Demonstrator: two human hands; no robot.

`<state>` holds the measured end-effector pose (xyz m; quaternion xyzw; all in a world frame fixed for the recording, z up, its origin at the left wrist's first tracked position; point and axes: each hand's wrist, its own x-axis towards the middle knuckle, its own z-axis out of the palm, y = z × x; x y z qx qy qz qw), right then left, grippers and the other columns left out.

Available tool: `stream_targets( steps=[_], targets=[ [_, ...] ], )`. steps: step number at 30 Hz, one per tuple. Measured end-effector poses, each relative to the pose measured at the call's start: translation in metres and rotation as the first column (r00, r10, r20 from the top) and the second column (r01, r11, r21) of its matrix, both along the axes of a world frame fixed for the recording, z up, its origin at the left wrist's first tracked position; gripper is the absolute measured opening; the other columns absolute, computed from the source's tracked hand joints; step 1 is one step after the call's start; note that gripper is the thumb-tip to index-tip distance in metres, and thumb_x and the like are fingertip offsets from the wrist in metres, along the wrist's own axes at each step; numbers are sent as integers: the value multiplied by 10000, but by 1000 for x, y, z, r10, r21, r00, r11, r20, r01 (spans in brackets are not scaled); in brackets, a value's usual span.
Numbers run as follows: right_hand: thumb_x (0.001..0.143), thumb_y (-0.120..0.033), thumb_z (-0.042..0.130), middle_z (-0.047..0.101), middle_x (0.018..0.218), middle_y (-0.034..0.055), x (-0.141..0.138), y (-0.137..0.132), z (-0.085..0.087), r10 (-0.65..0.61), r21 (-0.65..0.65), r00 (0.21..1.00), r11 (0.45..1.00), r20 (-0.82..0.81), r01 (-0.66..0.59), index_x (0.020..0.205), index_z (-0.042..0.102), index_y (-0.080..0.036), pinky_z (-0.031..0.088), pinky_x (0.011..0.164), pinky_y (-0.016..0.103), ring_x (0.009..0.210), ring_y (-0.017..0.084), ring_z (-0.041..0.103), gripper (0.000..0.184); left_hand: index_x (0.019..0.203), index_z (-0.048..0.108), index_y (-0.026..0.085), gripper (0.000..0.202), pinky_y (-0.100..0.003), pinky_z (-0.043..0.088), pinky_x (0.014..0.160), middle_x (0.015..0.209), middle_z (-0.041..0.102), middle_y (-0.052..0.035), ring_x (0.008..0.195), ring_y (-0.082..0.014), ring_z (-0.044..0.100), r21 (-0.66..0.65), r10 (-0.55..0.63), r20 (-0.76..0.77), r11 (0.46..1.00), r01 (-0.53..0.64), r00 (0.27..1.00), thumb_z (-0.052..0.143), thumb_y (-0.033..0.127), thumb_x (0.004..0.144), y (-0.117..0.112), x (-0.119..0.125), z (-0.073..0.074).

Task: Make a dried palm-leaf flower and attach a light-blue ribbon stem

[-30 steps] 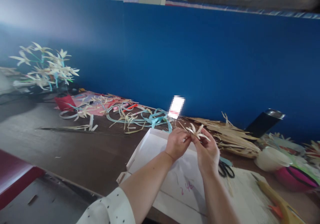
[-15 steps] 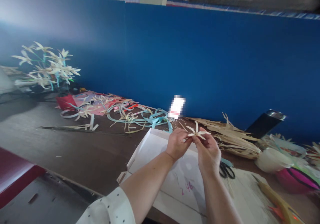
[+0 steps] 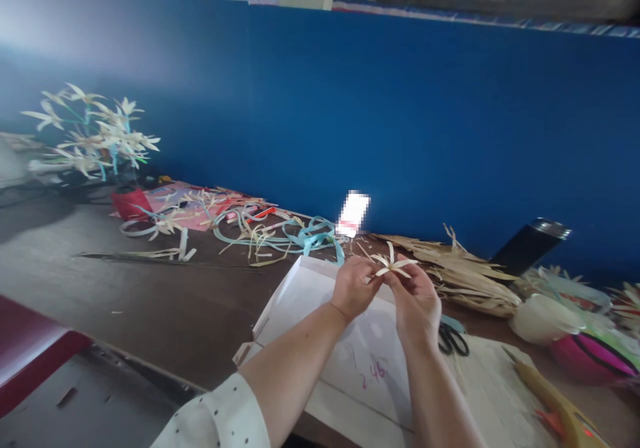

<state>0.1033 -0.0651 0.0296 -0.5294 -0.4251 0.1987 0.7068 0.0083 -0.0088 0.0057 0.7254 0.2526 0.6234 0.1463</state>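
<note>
Cream, star-shaped flower of thin strips above far edge of white cardboard box; left hand, right hand both pinching its base; step seemingly petal-setting; next move calls for steady base pinch, light fingers

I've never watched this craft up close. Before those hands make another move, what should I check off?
1. Left hand and right hand both on the pale flower: ok, fingers at its base.
2. Petals spread apart: ok, they fan outward.
3. Flower's underside sound: cannot tell, fingers hide it.
4. Yellow tool away from both hands: ok, it lies beyond the right forearm.
5. Blue ribbon laid straight: not ok, it lies in loose loops.
</note>
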Motion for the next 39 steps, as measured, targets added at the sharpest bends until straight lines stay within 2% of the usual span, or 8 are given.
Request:
stream_targets(
  steps=[4, 10, 16, 20, 27, 33, 39],
  targets=[
    [635, -366, 741, 652, 984, 67, -4, 0, 1, 3, 25, 1000, 1000, -8, -3, 1079, 614, -178, 479, 756, 327, 797, 174, 605, 499, 753, 655, 166, 95, -296, 479, 749, 776, 672, -50, 786, -162, 582, -19, 5, -16, 1000, -5, 1000, 609, 246, 776, 0, -1, 1],
    [616, -431, 743, 623, 712, 15, 2, 0, -4, -80, -87, 995, 993, 57, 85, 942, 662, -152, 426, 566, 255, 595, 129, 518, 437, 764, 665, 171, 83, -302, 477, 766, 791, 681, -47, 795, -162, 587, -41, -14, -18, 999, 13, 1000, 624, 243, 769, 0, -1, 1],
    [684, -442, 683, 661, 796, 39, 6, 0, -8, -106, -53, 976, 992, 192, 118, 867, 690, -167, 432, 676, 282, 725, 173, 577, 330, 712, 651, 175, 75, -287, 468, 742, 754, 681, -35, 768, -153, 580, -40, -12, -12, 999, 11, 1000, 628, 223, 763, -3, -1, 2],
    [693, -444, 671, 666, 780, 33, 8, -1, -8, -131, -55, 958, 987, 254, 149, 846, 692, -170, 428, 700, 288, 724, 175, 585, 315, 722, 655, 176, 71, -288, 460, 731, 758, 684, -31, 766, -156, 573, -50, -10, -38, 999, 8, 999, 619, 213, 769, -4, -2, 3],
    [652, -459, 703, 658, 743, 31, 11, 0, -8, -130, -106, 972, 983, 197, 153, 840, 692, -162, 422, 647, 281, 703, 182, 578, 353, 755, 656, 175, 57, -291, 461, 755, 791, 681, -40, 793, -159, 575, -63, -64, -54, 996, 61, 996, 619, 217, 768, -2, 0, 2],
    [649, -454, 705, 638, 696, 16, 11, 1, -9, -28, -132, 994, 990, 108, 42, 873, 697, -166, 412, 588, 268, 645, 160, 552, 365, 713, 634, 177, 60, -289, 464, 727, 740, 665, -36, 767, -158, 572, -62, -45, -39, 997, 43, 998, 622, 211, 761, -1, 0, 0],
    [619, -460, 720, 610, 643, 0, 9, 2, -7, -57, -133, 995, 989, 84, 68, 823, 700, -165, 396, 570, 261, 599, 141, 522, 359, 708, 625, 172, 40, -281, 461, 729, 740, 654, -33, 763, -151, 562, -54, -54, -17, 997, 53, 998, 622, 171, 747, 1, 0, -1]
  ],
)
